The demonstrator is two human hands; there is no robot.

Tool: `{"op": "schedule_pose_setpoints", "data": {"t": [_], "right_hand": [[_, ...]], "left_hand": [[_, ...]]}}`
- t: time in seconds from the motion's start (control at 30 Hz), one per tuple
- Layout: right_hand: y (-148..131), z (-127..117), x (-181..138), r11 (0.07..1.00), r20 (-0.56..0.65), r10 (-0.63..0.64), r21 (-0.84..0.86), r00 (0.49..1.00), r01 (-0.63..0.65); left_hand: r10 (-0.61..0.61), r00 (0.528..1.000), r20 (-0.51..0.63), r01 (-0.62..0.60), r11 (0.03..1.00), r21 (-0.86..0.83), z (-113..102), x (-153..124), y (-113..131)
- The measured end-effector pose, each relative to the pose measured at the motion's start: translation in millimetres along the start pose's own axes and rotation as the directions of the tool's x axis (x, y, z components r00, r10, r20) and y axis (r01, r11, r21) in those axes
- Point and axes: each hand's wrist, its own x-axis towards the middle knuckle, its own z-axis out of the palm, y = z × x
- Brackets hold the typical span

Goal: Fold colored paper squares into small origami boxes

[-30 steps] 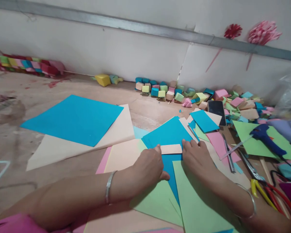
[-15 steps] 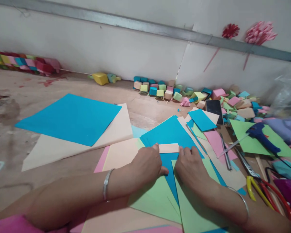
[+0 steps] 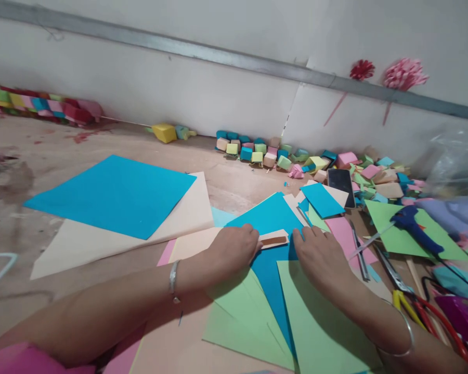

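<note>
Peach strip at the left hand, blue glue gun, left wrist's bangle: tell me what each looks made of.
The peach strip looks like matte paper or thin card: crisp edges, no shine. The blue glue gun seems hard plastic, fairly smooth, judging by its even colour and moulded shape. The bangle is probably polished metal, silvery with bright highlights.

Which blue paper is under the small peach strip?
The middle blue sheet, partly under the left hand. The left blue sheet lies over peach paper; the small blue rectangle lies near the phone.
</note>
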Motion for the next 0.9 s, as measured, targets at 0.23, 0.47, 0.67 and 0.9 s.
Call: {"op": "schedule_pose_setpoints", "data": {"t": [0.23, 0.47, 0.67, 0.9], "right_hand": [[3.4, 9.6, 10.0, 0.983, -0.082, -0.029, 0.177, 0.996, 0.043], [7.2, 22.6, 15.5, 0.744, -0.119, -0.019, 0.661, 0.993, 0.094], [2.9, 20.2, 18.9, 0.542, -0.035, 0.133, 0.839, 0.99, -0.043], [-5.8, 27.9, 17.6, 0.476, 0.068, 0.133, 0.871, 0.989, -0.124]], "left_hand": [[0.047, 0.999, -0.022, -0.046, 0.998, 0.046, 6.5, 3.3, -9.6], [0.045, 0.984, -0.173, -0.037, 0.998, 0.049, 5.2, 3.9, -12.5], [-0.062, 0.978, -0.199, 0.061, 0.998, -0.009, 5.0, 3.6, -11.1], [-0.167, 0.959, -0.228, 0.101, 0.956, -0.275, 10.0, 3.0, -14.3]]}}
